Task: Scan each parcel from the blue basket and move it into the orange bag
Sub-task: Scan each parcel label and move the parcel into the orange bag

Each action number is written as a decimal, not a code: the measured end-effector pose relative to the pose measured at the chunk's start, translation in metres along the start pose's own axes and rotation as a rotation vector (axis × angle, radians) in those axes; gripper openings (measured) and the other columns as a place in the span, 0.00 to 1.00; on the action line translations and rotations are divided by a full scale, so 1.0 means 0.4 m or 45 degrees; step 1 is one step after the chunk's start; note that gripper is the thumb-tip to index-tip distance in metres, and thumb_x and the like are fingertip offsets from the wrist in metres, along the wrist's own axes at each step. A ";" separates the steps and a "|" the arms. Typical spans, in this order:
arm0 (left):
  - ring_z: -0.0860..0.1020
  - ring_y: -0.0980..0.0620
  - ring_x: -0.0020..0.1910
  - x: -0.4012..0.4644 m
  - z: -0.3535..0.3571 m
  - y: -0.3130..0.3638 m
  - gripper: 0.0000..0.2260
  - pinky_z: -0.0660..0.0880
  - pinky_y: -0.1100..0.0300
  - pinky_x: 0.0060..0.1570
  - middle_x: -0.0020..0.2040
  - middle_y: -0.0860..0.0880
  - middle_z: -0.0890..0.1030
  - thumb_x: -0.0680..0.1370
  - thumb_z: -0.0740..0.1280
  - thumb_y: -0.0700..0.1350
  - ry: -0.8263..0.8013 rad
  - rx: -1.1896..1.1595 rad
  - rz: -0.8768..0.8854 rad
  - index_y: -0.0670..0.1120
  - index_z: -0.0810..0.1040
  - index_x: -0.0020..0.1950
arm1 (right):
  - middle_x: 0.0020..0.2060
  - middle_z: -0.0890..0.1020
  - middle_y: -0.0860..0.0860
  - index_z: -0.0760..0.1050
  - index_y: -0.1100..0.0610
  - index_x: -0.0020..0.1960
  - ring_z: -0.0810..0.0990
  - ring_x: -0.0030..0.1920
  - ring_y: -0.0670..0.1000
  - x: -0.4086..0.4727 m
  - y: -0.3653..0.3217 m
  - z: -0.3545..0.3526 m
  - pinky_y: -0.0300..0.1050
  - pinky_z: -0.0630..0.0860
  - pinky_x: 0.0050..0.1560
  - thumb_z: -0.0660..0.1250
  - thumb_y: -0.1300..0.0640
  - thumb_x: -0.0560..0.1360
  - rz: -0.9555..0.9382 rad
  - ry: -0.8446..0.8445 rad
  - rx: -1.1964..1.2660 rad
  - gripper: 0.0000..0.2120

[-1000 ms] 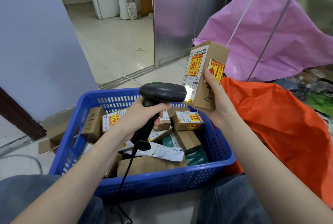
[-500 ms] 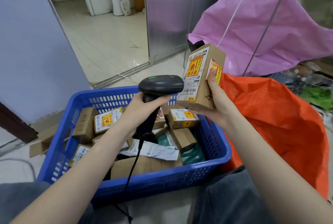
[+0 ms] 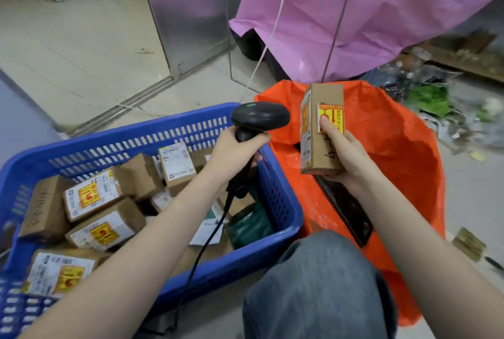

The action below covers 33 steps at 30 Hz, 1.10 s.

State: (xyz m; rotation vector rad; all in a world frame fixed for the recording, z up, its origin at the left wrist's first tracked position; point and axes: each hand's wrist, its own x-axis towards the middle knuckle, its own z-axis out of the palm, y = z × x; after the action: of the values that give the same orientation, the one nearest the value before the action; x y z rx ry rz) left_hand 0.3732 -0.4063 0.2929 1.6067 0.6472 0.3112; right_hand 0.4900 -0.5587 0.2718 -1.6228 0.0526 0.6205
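My right hand (image 3: 345,160) grips a tall brown cardboard parcel (image 3: 323,145) with yellow stickers, upright over the open mouth of the orange bag (image 3: 403,153). My left hand (image 3: 234,151) holds a black corded barcode scanner (image 3: 260,116) by its handle, above the right rim of the blue basket (image 3: 275,235). The scanner head sits just left of the parcel, apart from it. Several brown parcels (image 3: 92,198) with white and yellow labels and a green pouch (image 3: 249,226) lie in the basket.
A pink plastic bag (image 3: 354,11) hangs on a wire frame behind the orange bag. Loose rubbish and green scraps (image 3: 431,98) litter the floor at right. A dark flat item (image 3: 343,210) lies inside the orange bag. My knee (image 3: 319,284) is at the bottom centre.
My right hand has carried the parcel rightward, away from the scanner head, to above the orange bag. The view has swung right and down. My left hand still holds the scanner.
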 end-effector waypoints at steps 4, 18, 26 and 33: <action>0.75 0.62 0.23 0.057 0.074 -0.036 0.08 0.72 0.68 0.27 0.34 0.45 0.76 0.75 0.70 0.41 -0.044 0.091 -0.020 0.37 0.79 0.50 | 0.44 0.81 0.49 0.73 0.48 0.55 0.80 0.43 0.52 0.045 0.052 -0.064 0.59 0.74 0.59 0.68 0.38 0.72 0.116 0.085 -0.035 0.18; 0.75 0.62 0.23 0.143 0.126 -0.125 0.06 0.74 0.68 0.29 0.34 0.46 0.75 0.76 0.69 0.43 -0.100 0.170 -0.128 0.42 0.75 0.45 | 0.65 0.72 0.54 0.67 0.56 0.72 0.68 0.57 0.49 0.129 0.153 -0.129 0.52 0.68 0.61 0.66 0.58 0.76 0.218 0.203 -0.150 0.25; 0.76 0.62 0.25 0.114 0.043 -0.084 0.04 0.74 0.67 0.31 0.34 0.48 0.77 0.75 0.70 0.43 -0.006 0.133 -0.054 0.44 0.76 0.46 | 0.61 0.76 0.53 0.70 0.55 0.69 0.74 0.48 0.46 0.104 0.065 -0.058 0.52 0.70 0.61 0.66 0.60 0.76 0.105 0.111 -0.119 0.21; 0.77 0.59 0.28 0.078 -0.101 -0.052 0.08 0.74 0.68 0.30 0.34 0.49 0.77 0.75 0.70 0.45 0.176 0.051 -0.044 0.43 0.77 0.52 | 0.62 0.75 0.53 0.70 0.54 0.68 0.71 0.60 0.49 0.049 -0.042 0.076 0.53 0.69 0.64 0.67 0.60 0.75 -0.070 -0.024 -0.157 0.22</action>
State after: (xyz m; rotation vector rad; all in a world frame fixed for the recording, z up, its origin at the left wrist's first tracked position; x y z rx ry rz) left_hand 0.3715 -0.3549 0.2735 1.6205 0.7906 0.3879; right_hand 0.5023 -0.5211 0.2782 -1.7316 -0.0452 0.6064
